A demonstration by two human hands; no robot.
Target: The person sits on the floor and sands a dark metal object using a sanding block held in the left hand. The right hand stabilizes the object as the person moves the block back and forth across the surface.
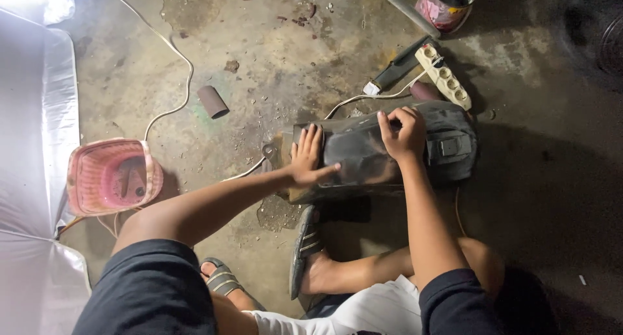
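Seemingly mid-work, the person squats over a dark curved panel [383,150] lying on the stained concrete floor [272,69]. The left hand [308,158] lies flat on the panel's near end, fingers spread and open, pinning it down. The right hand [403,132] is curled shut at the panel's far edge, pinching something too small to make out. Part of the surface between the two hands looks dull and rubbed, the rest darker, so the work seems partly done. Beyond the right fingertips a white power strip [444,76] lies close. A pink basket [113,176] sits well left of the left hand, with open floor between.
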